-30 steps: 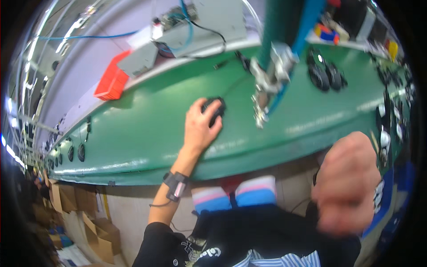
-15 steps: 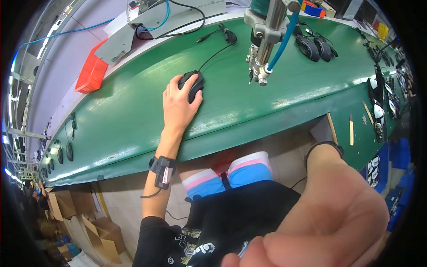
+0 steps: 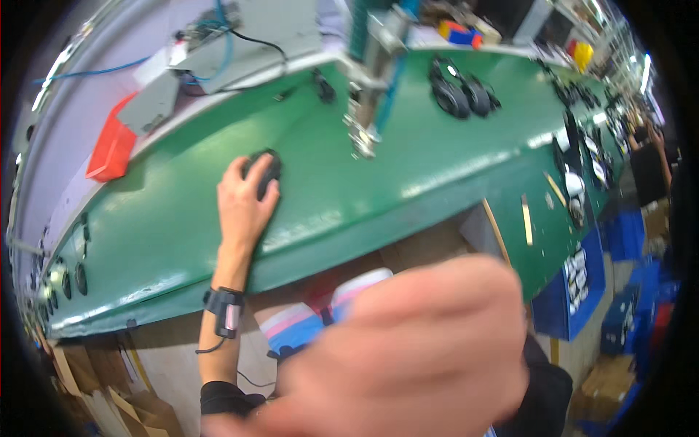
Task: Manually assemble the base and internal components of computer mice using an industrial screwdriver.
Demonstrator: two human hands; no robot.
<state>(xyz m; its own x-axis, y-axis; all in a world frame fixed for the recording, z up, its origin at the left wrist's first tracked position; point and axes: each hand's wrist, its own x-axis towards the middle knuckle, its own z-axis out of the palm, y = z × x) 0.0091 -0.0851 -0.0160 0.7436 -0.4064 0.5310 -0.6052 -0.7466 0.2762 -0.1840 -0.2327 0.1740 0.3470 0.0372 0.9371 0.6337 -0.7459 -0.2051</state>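
On the green work surface point(image 3: 328, 182), my left hand point(image 3: 244, 200) lies over a black computer mouse point(image 3: 271, 175), fingers curved round its sides. Part of the mouse is covered by that hand. Its bundled cable point(image 3: 323, 86) rests farther back on the surface. Very near the camera, my right hand point(image 3: 415, 349) fills the lower middle of the picture. Motion smears it and its fingers cannot be made out, so whether it holds anything is hidden. A metal machine head with a blue hose point(image 3: 368, 95) hangs over the surface, to the right of the held mouse.
Two black mice point(image 3: 460, 98) lie at the back right. More mice point(image 3: 79, 280) are lined up at the far left, near a red bin point(image 3: 111, 146). Flat wooden sticks point(image 3: 526, 220) and a blue crate of white parts point(image 3: 571, 298) are on the right.
My right hand has risen toward the camera and moved left in the picture, now blurred. The whole view has swung to the right. My left hand stays on the mouse.
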